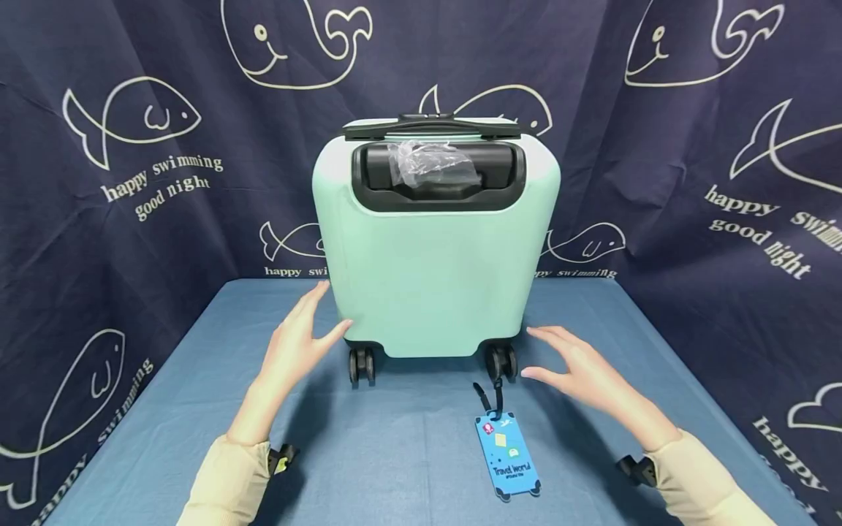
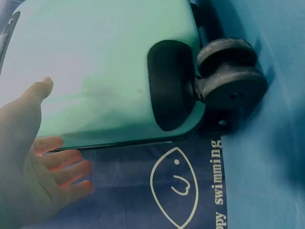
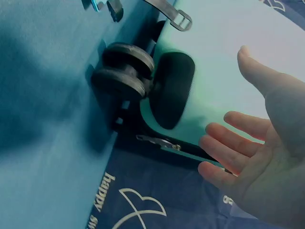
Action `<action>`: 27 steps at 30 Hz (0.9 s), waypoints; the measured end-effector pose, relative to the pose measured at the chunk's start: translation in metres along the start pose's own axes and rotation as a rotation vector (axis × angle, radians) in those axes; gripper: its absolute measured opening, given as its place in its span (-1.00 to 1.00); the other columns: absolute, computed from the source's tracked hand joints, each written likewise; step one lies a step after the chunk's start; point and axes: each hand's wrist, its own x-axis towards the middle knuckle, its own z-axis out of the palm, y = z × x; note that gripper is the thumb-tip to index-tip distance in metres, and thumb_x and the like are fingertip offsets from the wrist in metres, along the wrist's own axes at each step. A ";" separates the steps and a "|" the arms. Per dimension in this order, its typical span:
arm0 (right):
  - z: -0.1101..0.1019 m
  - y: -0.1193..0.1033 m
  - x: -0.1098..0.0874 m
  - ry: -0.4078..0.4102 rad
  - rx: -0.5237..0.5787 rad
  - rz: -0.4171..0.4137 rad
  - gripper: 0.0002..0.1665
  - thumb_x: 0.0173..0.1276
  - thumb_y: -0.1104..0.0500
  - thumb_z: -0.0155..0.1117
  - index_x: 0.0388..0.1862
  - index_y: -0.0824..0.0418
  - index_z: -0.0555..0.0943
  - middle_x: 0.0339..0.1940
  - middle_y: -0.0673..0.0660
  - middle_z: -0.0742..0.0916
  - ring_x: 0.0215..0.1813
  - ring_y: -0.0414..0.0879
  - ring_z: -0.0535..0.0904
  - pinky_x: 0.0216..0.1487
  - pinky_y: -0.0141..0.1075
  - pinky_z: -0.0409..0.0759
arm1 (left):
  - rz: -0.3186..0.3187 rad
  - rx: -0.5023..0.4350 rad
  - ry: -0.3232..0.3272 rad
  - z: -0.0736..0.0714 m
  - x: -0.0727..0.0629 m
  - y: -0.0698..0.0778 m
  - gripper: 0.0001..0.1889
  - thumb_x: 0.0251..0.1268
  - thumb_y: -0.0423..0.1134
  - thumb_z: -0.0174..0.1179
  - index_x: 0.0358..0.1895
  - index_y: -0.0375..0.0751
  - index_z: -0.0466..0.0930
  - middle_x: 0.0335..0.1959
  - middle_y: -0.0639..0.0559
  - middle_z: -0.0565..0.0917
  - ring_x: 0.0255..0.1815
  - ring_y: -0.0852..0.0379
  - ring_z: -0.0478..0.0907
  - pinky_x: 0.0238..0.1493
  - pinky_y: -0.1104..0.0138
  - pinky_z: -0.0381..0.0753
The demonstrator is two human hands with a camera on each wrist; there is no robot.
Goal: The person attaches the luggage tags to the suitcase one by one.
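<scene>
Broadly, a dark blue backdrop cloth [image 1: 131,241] printed with white whale outlines and the words "happy swimming good night" hangs behind and to both sides of a table covered in a plain blue tablecloth [image 1: 408,446]. Upright on that cloth, toward the far middle, stands a mint-green suitcase [image 1: 427,277] on its black wheels [image 1: 361,365], with a black handle recess at the top that holds a crumpled clear plastic bag [image 1: 427,164]. The left hand [image 1: 299,343] is at the suitcase's lower left corner, fingers straight and spread, thumb tip right at the shell; whether it actually touches cannot be told, and it grips nothing. The right hand [image 1: 579,369] hovers just right of the lower right wheel, palm turned toward the case, fingers straight and loosely spread, clear of the shell and holding nothing. Nearer, just in front of the right wheel, a blue luggage tag [image 1: 506,456] lies flat on the cloth, its black strap [image 1: 490,398] reaching toward the case.
</scene>
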 end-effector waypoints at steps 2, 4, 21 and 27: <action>0.005 -0.001 0.000 -0.006 0.008 -0.005 -0.15 0.14 -0.22 0.32 0.28 0.24 0.41 0.21 0.21 0.53 0.24 0.15 0.44 0.16 0.08 0.43 | -0.032 -0.036 -0.018 0.001 0.004 0.003 -0.16 0.15 0.17 0.21 0.44 -0.10 0.11 0.38 -0.14 0.31 0.32 -0.13 0.33 0.13 -0.08 0.40; 0.011 -0.003 0.000 -0.010 0.017 -0.014 -0.16 0.13 -0.22 0.33 0.26 0.26 0.43 0.17 0.19 0.56 0.20 0.12 0.48 0.13 0.05 0.46 | -0.055 -0.073 -0.022 0.003 0.008 0.005 -0.12 0.14 0.17 0.23 0.46 -0.09 0.05 0.38 -0.14 0.31 0.32 -0.12 0.33 0.14 -0.08 0.39; 0.058 -0.008 -0.005 -0.143 0.105 0.014 -0.34 0.12 -0.22 0.33 0.03 0.23 0.58 -0.12 0.05 0.66 -0.06 -0.06 0.59 -0.06 -0.17 0.57 | -0.074 -0.390 0.051 0.018 0.038 0.008 0.01 0.02 0.00 0.39 0.48 -0.07 -0.07 0.36 -0.12 0.27 0.34 -0.08 0.29 0.26 -0.01 0.32; 0.065 -0.008 -0.005 -0.205 0.104 -0.019 -0.52 0.15 -0.18 0.33 -0.19 0.19 0.59 -0.27 0.01 0.63 -0.25 -0.14 0.54 -0.25 -0.31 0.53 | -0.141 -0.447 0.036 0.022 0.046 0.011 0.20 -0.06 0.08 0.42 0.51 -0.03 -0.32 0.49 -0.09 0.02 0.47 -0.02 0.06 0.37 0.03 0.17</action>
